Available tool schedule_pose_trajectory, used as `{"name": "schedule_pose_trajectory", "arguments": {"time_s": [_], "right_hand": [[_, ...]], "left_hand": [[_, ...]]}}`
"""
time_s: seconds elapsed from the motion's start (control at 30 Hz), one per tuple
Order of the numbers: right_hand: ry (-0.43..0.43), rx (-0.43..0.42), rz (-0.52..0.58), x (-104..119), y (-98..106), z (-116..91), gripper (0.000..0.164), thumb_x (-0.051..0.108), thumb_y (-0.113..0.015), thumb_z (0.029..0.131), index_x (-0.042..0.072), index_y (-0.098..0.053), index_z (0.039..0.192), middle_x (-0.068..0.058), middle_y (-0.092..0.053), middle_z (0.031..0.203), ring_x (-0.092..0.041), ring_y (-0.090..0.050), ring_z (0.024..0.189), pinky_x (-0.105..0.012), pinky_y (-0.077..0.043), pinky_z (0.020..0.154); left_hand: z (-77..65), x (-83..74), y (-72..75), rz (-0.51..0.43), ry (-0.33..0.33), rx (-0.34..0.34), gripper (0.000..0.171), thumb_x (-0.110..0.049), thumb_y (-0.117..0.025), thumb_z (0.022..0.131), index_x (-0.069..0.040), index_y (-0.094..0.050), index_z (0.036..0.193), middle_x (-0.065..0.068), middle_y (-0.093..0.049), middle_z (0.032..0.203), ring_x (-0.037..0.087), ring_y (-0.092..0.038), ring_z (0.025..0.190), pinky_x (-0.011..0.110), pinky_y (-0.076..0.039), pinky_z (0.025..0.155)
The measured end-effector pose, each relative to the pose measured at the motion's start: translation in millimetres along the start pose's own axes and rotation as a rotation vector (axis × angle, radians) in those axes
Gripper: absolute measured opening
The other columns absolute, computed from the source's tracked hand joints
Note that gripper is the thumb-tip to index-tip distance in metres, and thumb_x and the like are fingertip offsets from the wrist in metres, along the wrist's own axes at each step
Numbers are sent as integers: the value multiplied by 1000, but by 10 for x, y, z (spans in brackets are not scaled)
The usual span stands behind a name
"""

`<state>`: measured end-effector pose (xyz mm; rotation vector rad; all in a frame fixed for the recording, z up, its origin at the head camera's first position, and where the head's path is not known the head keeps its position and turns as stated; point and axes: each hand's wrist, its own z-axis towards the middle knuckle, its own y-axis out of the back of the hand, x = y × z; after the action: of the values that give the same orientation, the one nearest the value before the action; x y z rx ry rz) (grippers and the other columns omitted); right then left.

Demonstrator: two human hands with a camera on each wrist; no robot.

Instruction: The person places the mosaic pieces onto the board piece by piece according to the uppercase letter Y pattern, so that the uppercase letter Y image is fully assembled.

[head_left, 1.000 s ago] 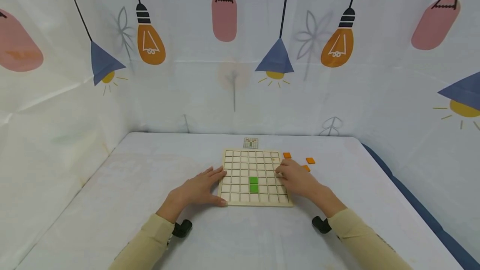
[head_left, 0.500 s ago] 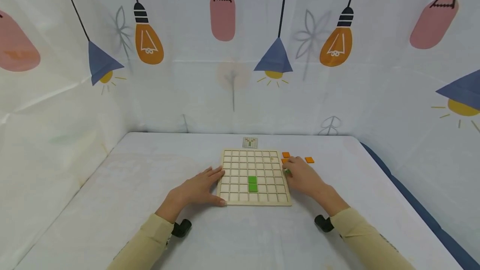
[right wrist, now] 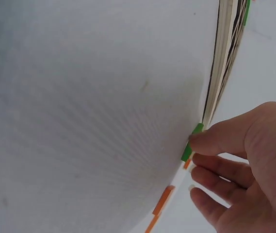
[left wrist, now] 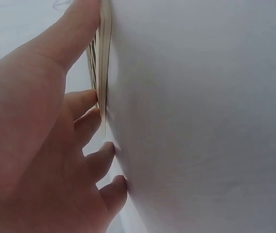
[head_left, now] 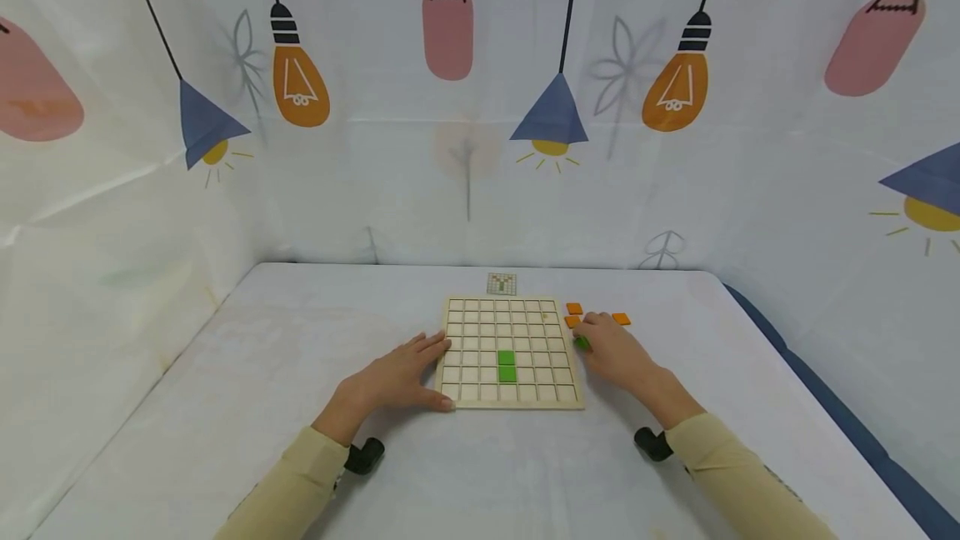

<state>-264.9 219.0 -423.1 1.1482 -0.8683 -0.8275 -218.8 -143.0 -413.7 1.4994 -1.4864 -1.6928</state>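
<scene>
The pale wooden grid board (head_left: 472, 326) lies flat on the white table, with two green squares (head_left: 506, 366) one above the other in its cells. My left hand (head_left: 393, 377) rests along its left edge, fingers spread and thumb at the near corner; the left wrist view shows fingertips against the board's side (left wrist: 104, 63). Just off the right edge, my right hand (head_left: 618, 355) pinches a green tile (head_left: 582, 343) low over the table. Thumb on the green tile (right wrist: 192, 142) shows in the right wrist view, the other fingertips behind it.
Several orange tiles (head_left: 574, 308) lie right of the board's far corner, close to my right fingers. A small printed card (head_left: 502, 284) with a grid pattern lies beyond the board. A white wall sheet (head_left: 480, 190) printed with lamps rises behind the table.
My right hand has drawn back rightward from over the board's right edge, and a green tile now shows at its fingertips. My left hand has stayed on the board's left edge.
</scene>
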Motion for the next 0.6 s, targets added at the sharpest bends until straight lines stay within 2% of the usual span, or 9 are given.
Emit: {"name": "schedule_pose_trajectory", "arguments": {"time_s": [0.6], "right_hand": [[18, 22, 3, -28, 37, -3, 16, 1, -67, 90, 6, -74, 104, -6, -64, 96, -19, -51, 84, -35, -51, 76]], "left_hand": [[-9, -12, -6, 7, 16, 5, 100, -60, -76, 79, -19, -31, 157, -4, -21, 167, 28, -15, 156, 56, -25, 122]]}}
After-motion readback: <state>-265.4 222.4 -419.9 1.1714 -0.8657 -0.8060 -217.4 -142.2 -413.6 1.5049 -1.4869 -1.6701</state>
